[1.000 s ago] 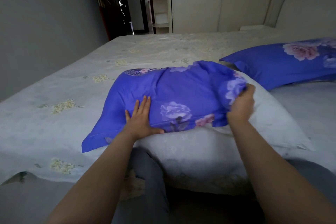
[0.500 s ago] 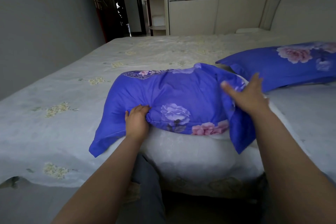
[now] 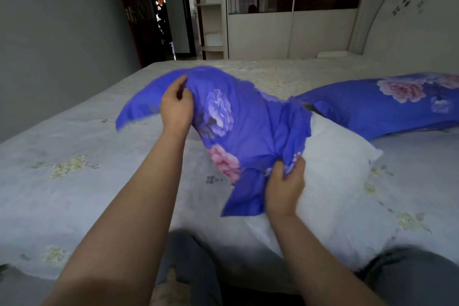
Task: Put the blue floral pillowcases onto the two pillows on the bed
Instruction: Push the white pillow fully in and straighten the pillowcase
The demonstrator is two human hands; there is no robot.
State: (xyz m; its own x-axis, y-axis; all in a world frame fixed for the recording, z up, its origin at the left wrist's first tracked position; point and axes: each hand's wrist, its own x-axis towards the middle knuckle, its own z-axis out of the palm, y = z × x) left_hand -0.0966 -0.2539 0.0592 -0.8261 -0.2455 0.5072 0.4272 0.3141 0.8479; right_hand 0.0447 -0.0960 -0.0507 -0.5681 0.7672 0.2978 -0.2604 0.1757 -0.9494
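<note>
A white pillow (image 3: pixel 332 169) lies on the bed in front of me, its left part inside a blue floral pillowcase (image 3: pixel 248 126). My left hand (image 3: pixel 176 107) grips the far closed end of the pillowcase and holds it lifted off the bed. Near the case's open edge, my right hand (image 3: pixel 285 189) clutches a bunch of the blue fabric against the pillow. The right half of the pillow is bare. A second pillow in a blue floral pillowcase (image 3: pixel 382 104) lies at the right, beside the headboard.
The bed (image 3: pixel 74 156) carries a pale sheet with small yellow flower prints. A grey wall runs along the left, with a dark open doorway (image 3: pixel 159 20) behind. A white wardrobe (image 3: pixel 290 22) and the headboard (image 3: pixel 409 15) stand at the back right. My knees touch the bed's near edge.
My left hand went from the near edge to the pillowcase's far end and lifted it. My right hand dropped to the lower open edge and gathered fabric. The case has bunched leftward.
</note>
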